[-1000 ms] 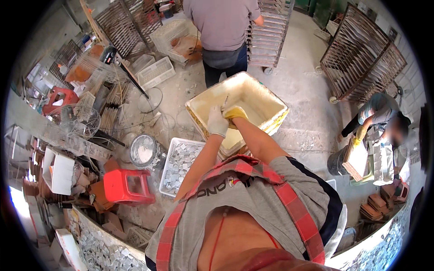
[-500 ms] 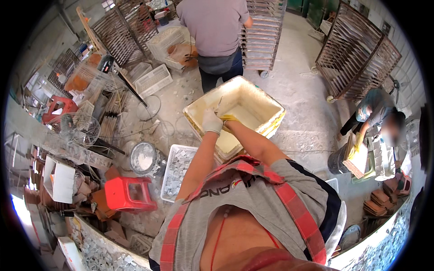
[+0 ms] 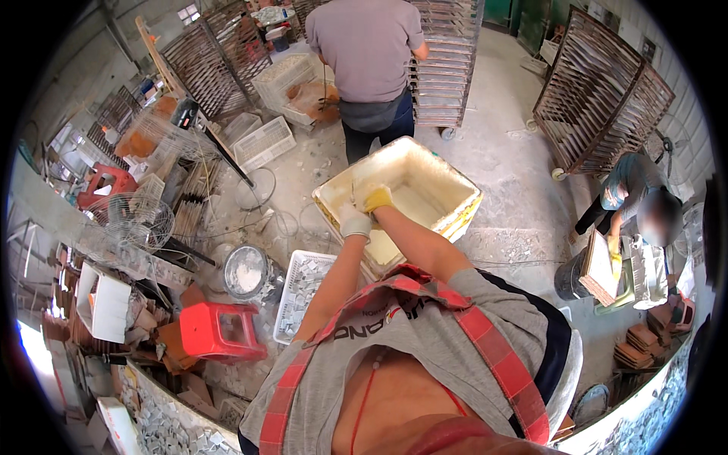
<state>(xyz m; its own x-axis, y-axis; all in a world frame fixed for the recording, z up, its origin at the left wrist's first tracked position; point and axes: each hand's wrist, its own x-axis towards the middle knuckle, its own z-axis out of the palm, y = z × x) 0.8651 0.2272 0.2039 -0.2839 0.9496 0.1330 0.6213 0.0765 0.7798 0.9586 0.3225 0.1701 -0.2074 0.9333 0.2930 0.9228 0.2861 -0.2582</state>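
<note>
My left hand (image 3: 353,221), in a white glove, is over the left inner side of a yellowed white foam box (image 3: 447,168). Its fingers look curled, and a thin dark sliver stands up just beyond them; what it is cannot be made out. Close beside it, my right hand (image 3: 378,199) wears a yellow glove and is bent inward over the box. Its fingers look bunched together, and anything between them is hidden. The box is deep, with a worn rim and yellow tape along its outside.
A white crate (image 3: 293,303) of grey tile pieces and a bucket (image 3: 246,271) stand left, near a red stool (image 3: 220,331). Ahead, a person (image 3: 368,61) faces a wheeled rack (image 3: 446,76). Another person (image 3: 635,182) handles a board (image 3: 599,267) at right.
My right hand has lifted off the left hand's side and turned, its yellow glove now bunched farther into the box. The thin sliver by my left hand shows less. The view has shifted slightly.
</note>
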